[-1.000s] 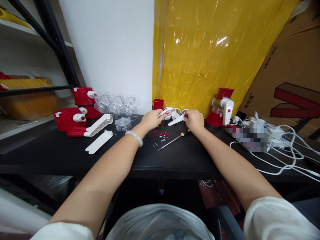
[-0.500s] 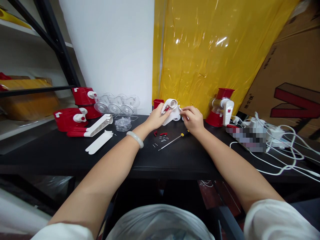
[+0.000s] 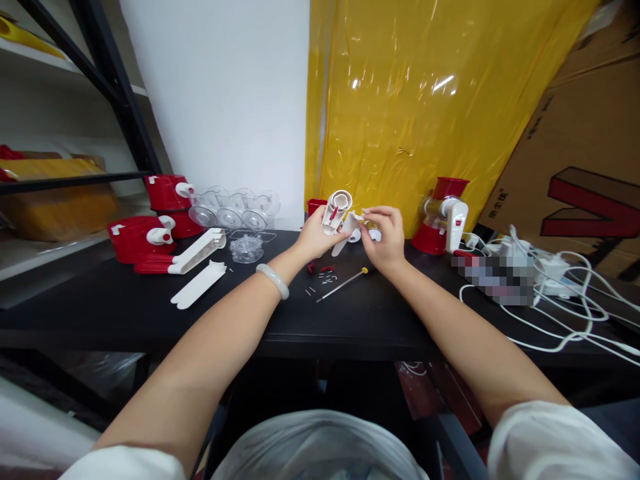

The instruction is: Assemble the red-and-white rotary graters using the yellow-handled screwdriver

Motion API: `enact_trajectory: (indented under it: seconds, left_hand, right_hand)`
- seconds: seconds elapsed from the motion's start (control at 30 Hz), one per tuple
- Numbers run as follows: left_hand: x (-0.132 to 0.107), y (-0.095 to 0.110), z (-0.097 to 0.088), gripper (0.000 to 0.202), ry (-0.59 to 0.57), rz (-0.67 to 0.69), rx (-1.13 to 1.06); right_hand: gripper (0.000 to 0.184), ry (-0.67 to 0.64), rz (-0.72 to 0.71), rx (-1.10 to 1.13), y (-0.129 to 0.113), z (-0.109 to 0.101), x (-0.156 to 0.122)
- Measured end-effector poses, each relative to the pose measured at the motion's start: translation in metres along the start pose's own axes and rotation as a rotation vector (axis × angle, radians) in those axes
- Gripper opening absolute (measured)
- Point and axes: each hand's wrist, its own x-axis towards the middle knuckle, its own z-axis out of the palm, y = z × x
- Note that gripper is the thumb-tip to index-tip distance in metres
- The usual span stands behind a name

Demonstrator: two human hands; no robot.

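Note:
My left hand (image 3: pixel 315 235) is closed around a white plastic handle shell (image 3: pixel 340 202), its round open end upward and a red piece showing inside. Beside it a white cover piece (image 3: pixel 349 232) hangs tilted, apart from the shell at the top; my left thumb overlaps its side. My right hand (image 3: pixel 387 237) has the cover's upper corner between thumb and forefinger, the other fingers loosely stretched. On the black table below lie a screwdriver (image 3: pixel 343 285), several small screws (image 3: pixel 327 277) and a small red part (image 3: pixel 328 269).
Left stand red grater bases (image 3: pixel 135 240), a white handle half (image 3: pixel 200 250), a loose white cover (image 3: pixel 199 285) and clear plastic parts (image 3: pixel 247 249). A red and white rotary grater (image 3: pixel 440 220) stands right, near tangled white cables (image 3: pixel 575 320). Yellow film (image 3: pixel 425 100) hangs behind.
The white cover has swung away from the shell, whose inside and red piece now show more. My right fingers have spread and the screwdriver's yellow collar is more exposed.

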Motion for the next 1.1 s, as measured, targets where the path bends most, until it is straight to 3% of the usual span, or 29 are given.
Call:
enact_trajectory:
  seconds: [0.07,0.13,0.2,0.3,0.5,0.7,0.83,0.9,0.97,1.1]
  left_hand:
    - [-0.001,0.001,0.002,0.051,0.042,0.016,0.033]
    - [-0.003,0.003,0.004,0.047,0.068,0.020,0.079]
    - [-0.005,0.006,0.005,0.042,0.081,0.009,0.133]
    - [-0.010,0.011,0.007,0.035,0.087,0.005,0.222]
    - [-0.015,0.014,0.007,0.026,0.011,0.065,0.308]
    - [-0.016,0.016,0.007,0.033,0.021,0.042,0.328]
    - [-0.013,0.013,0.005,0.052,-0.021,0.136,0.199]
    - [-0.011,0.009,0.005,0.048,-0.069,0.177,0.093]
    - [-0.010,0.006,0.005,0.038,-0.085,0.164,0.008]
    - [-0.009,0.002,0.007,0.046,-0.067,0.050,-0.009]
  right_hand:
    - [0.034,0.052,0.205,0.141,-0.003,0.010,-0.004]
    - [0.048,0.008,0.393,0.316,-0.005,0.020,-0.009]
    - [0.051,-0.061,0.530,0.437,-0.008,0.028,-0.013]
    - [0.043,-0.160,0.617,0.453,-0.011,0.031,-0.016]
    - [0.030,-0.179,0.561,0.318,-0.014,0.027,-0.015]
    - [0.020,-0.168,0.378,0.115,-0.016,0.023,-0.011]
    - [0.018,-0.141,0.285,0.042,-0.017,0.018,-0.007]
    - [0.019,-0.139,0.266,0.041,-0.015,0.017,-0.006]
    - [0.020,-0.147,0.248,0.047,-0.013,0.017,-0.006]
    - [0.018,-0.194,0.216,0.045,-0.012,0.017,-0.008]
